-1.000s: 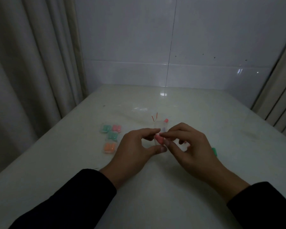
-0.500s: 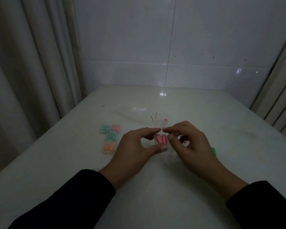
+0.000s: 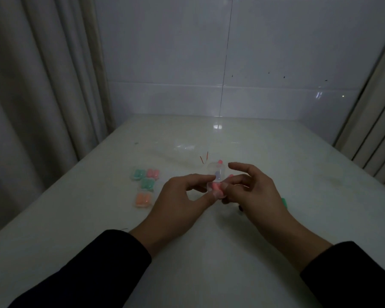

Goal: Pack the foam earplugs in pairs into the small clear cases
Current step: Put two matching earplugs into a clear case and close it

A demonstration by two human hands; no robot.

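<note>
My left hand (image 3: 178, 198) pinches a small clear case (image 3: 216, 188) between thumb and forefinger; two pink earplugs lie side by side inside it. Its lid stands raised behind. My right hand (image 3: 251, 192) touches the case's right edge with thumb and middle finger, the forefinger lifted above it. To the left, several filled cases lie on the white table (image 3: 209, 252): a green pair (image 3: 138, 174), a pink pair (image 3: 153, 173), another green pair (image 3: 147, 183) and an orange pair (image 3: 142, 199).
A loose pink earplug (image 3: 220, 161) and two thin red sticks (image 3: 204, 157) lie just behind the hands. A green earplug (image 3: 284, 202) peeks out right of my right hand. Curtains hang at both sides; a tiled wall closes the back.
The second pink earplug went into the case beside the first. My right forefinger has since lifted off, and the case's lid now stands up behind the pair.
</note>
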